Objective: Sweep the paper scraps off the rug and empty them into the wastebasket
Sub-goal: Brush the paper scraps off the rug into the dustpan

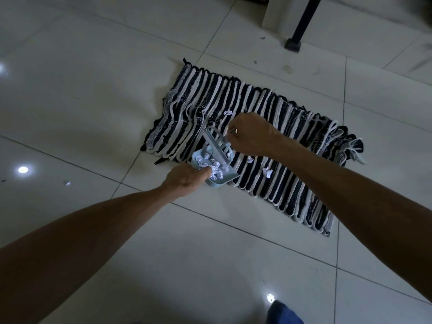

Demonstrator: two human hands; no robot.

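Two hands meet at the rug's near edge — the left hand (pixel 187 181) grips a pale blue dustpan (pixel 211 168) heaped with paper scraps (pixel 210 166), the right hand (pixel 253 133) clasps a small brush (pixel 218 142) over it. Three loose scraps (pixel 267 172) lie on the striped rug (pixel 268 127) — no readable writing anywhere.
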